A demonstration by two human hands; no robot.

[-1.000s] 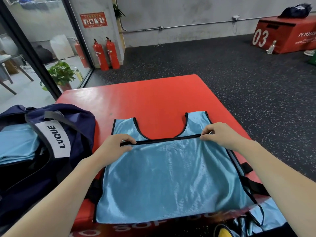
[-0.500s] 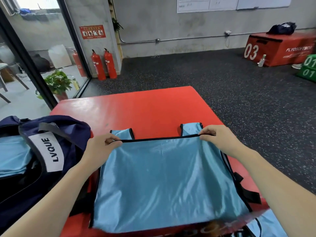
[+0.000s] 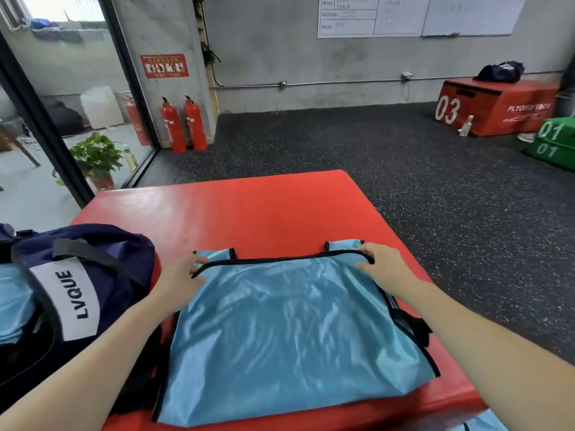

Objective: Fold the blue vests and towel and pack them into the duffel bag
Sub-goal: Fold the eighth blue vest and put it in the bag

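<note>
The left hand (image 3: 179, 283) pinches the black-bound hem of a shiny blue mesh vest (image 3: 289, 337) at its far left corner; the right hand (image 3: 384, 269) rests on the far right corner, fingers loosely curled over the hem. The vest lies folded on the smooth red counter (image 3: 264, 209), its two shoulder straps poking past the hem. Bare counter stretches beyond. A navy duffel bag (image 3: 90, 275) sits just left, touching the vest's edge.

The vest's (image 3: 289, 331) black hem has been carried farther up, nearly covering both shoulder straps (image 3: 214, 254).
</note>
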